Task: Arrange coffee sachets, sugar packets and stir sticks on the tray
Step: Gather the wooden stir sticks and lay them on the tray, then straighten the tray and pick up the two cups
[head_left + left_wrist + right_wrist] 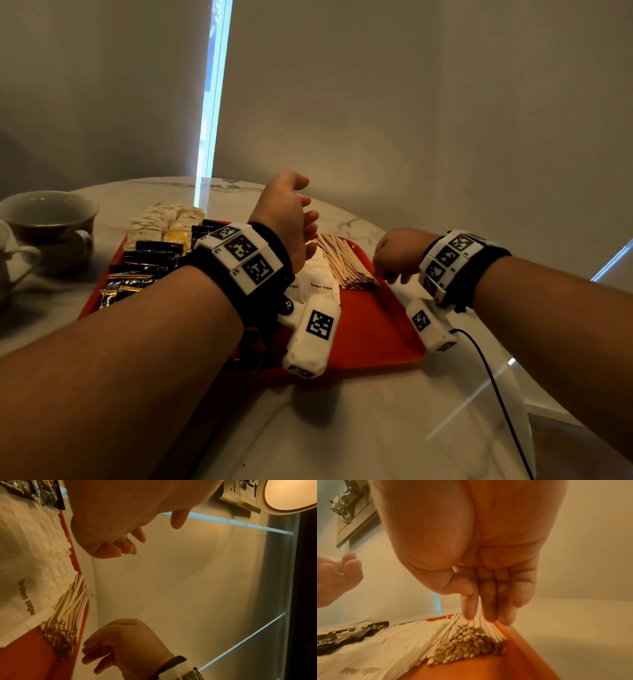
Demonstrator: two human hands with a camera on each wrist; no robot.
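A red tray (376, 329) lies on the table. Black coffee sachets (147, 263) fill its left side, with pale and yellow sachets behind them. White packets marked brown sugar (320, 277) lie in the middle, and a pile of wooden stir sticks (342, 263) lies along the right side. My left hand (306, 219) hovers above the sugar packets with loosely curled fingers and holds nothing. My right hand (390, 267) is at the tray's right rim. Its straight fingers (488, 612) point down and touch the stir sticks (467, 639) near their rounded ends.
A cup (48, 229) stands on the marble table (342, 428) left of the tray, with a white handled vessel (7, 267) at the frame's edge. A black cable (496, 394) hangs from my right wrist. The table's curved edge runs close on the right, walls behind.
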